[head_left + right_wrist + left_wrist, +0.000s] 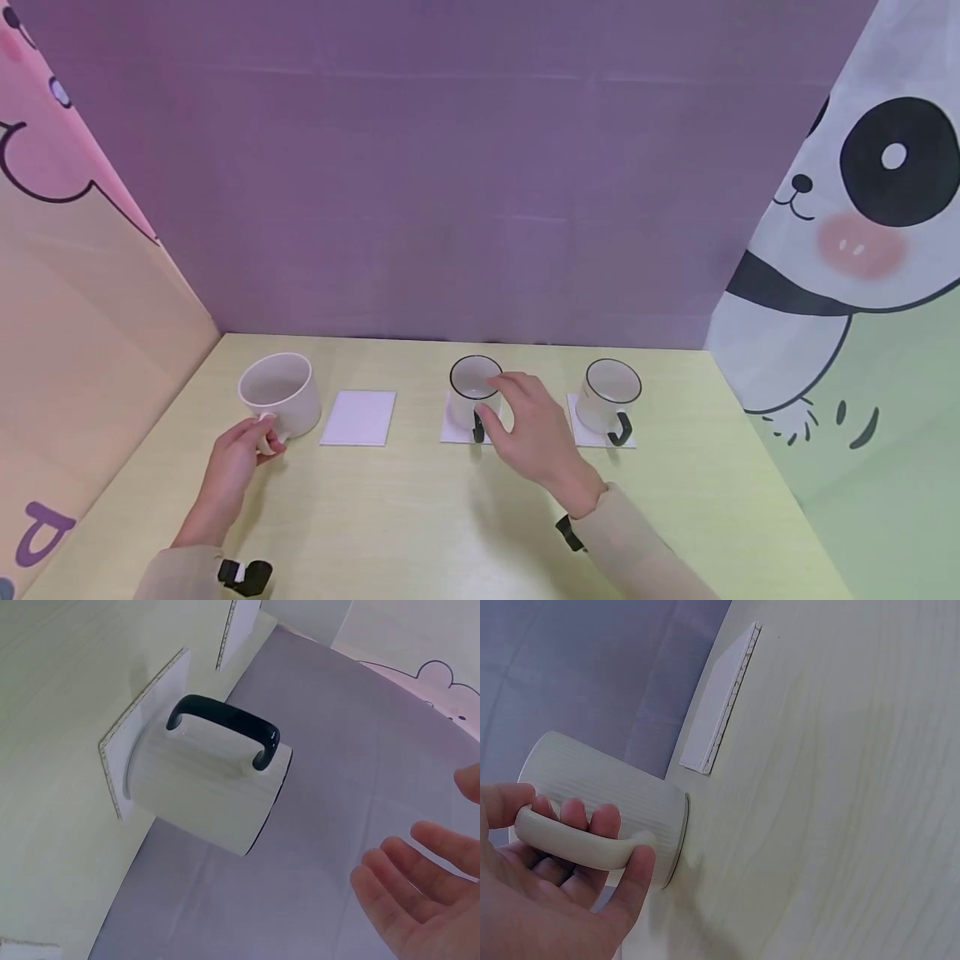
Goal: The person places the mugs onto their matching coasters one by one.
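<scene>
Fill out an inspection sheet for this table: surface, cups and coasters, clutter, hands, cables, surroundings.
Surface: pale wood-grain table.
Job's things: cream mug standing on the bare table, left of the empty coaster; middle cup and right cup, both black-handled, each on a white coaster.
Clutter: nothing seen.
Hands: left hand grips the cream mug's handle; right hand is open beside the middle cup, not gripping it.
Cables: nothing seen.
Surroundings: purple backdrop, cartoon panels either side.

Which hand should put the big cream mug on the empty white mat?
Probably the left hand: it grips the cream mug's handle, beside the empty white square coaster. The right hand hovers open elsewhere.
</scene>
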Tool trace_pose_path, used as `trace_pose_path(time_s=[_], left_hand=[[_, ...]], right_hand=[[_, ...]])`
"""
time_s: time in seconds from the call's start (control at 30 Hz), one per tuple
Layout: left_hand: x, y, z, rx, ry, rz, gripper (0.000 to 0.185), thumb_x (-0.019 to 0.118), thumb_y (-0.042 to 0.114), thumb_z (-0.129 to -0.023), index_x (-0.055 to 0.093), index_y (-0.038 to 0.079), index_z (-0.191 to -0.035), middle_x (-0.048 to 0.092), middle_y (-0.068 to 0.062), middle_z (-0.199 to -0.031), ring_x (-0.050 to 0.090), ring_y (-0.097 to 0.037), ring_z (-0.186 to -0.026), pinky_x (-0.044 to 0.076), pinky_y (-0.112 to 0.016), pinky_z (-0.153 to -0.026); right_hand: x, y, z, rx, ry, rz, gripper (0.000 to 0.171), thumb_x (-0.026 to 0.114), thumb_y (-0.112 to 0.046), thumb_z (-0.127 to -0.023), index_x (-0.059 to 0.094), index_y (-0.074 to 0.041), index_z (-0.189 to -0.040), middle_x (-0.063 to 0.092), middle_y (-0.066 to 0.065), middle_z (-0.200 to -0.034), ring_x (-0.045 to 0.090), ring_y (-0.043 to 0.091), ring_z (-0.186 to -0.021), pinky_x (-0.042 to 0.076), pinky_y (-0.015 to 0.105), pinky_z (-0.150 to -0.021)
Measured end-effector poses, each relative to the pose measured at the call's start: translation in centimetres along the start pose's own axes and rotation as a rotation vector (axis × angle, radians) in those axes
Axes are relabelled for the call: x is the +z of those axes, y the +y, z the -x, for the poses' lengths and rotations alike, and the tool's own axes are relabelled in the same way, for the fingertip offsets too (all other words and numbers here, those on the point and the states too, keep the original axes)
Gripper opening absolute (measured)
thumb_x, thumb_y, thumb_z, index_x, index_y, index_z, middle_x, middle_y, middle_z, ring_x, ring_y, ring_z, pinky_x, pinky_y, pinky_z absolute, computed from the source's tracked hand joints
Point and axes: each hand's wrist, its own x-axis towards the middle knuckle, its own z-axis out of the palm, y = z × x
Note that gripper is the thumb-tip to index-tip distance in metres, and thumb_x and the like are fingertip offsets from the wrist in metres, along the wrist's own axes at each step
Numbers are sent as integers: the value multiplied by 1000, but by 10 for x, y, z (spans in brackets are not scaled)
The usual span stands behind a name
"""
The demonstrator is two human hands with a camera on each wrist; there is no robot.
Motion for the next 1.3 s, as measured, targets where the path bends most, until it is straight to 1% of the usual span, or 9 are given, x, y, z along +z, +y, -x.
trace_pose_path(time_s=[0.2,0.33,0.47,0.63,0.73,0.83,0.97,1.13,1.3], left_hand=[[-2,0,0,-10,-7,-15,42,43,28,-110,61,-3,-87,58,3,-79,60,-7,-82,52,-23,-76],[-2,-1,0,-11,-2,-25,42,43,28,-110,61,-2,-87,59,3,-79,59,-7,-83,52,-23,-76],[-2,-3,-1,-5,-3,-30,42,43,28,-110,61,-3,-88,59,2,-80,59,-8,-84,52,-23,-77],[-2,-3,-1,-11,-17,-47,43,41,30,-111,60,-3,-92,58,3,-82,59,-7,-85,51,-23,-78],[-2,-3,0,-27,-22,-65,43,40,32,-111,60,-1,-92,58,3,-84,59,-6,-86,51,-23,-78],[-3,-2,0,-36,-18,-60,43,40,32,-111,61,0,-90,58,3,-83,59,-7,-86,51,-23,-78],[-4,-1,1,-28,-7,-53,43,42,31,-111,61,-1,-90,59,2,-81,58,-7,-86,51,-22,-76],[-4,-1,1,-10,-13,-61,42,42,30,-110,61,-2,-92,58,1,-82,60,-6,-83,52,-22,-76],[-3,1,0,-6,-23,-54,41,43,31,-110,61,-2,-93,58,1,-82,62,-7,-82,52,-23,-76]], right_hand=[[11,-3,-6,-29,13,-19,32,71,-22,-91,71,-1,-114,68,8,-117,62,25,-112,57,41,-86],[19,-7,-12,-52,1,-40,33,70,-24,-91,71,0,-113,68,8,-117,62,24,-109,55,40,-88],[26,-11,-17,-58,-12,-55,32,70,-25,-92,72,-2,-114,68,7,-117,62,23,-111,55,39,-90],[34,-16,-24,-69,-10,-75,30,69,-25,-92,71,-3,-114,67,6,-116,60,21,-114,56,37,-88],[37,-21,-28,-47,-21,-86,31,69,-25,-92,71,-3,-115,67,7,-115,59,23,-114,55,38,-88],[40,-27,-32,6,-54,-109,32,68,-26,-94,71,-4,-117,68,7,-117,60,25,-116,55,41,-89],[45,-34,-36,62,-109,-131,34,65,-30,-96,70,-5,-119,67,5,-120,61,24,-117,54,42,-92],[52,-37,-41,61,-134,-124,33,64,-29,-97,70,-6,-120,68,7,-121,61,25,-117,50,39,-100],[60,-38,-46,73,-180,-114,35,61,-31,-99,69,-7,-122,67,6,-124,61,24,-118,48,37,-103]])
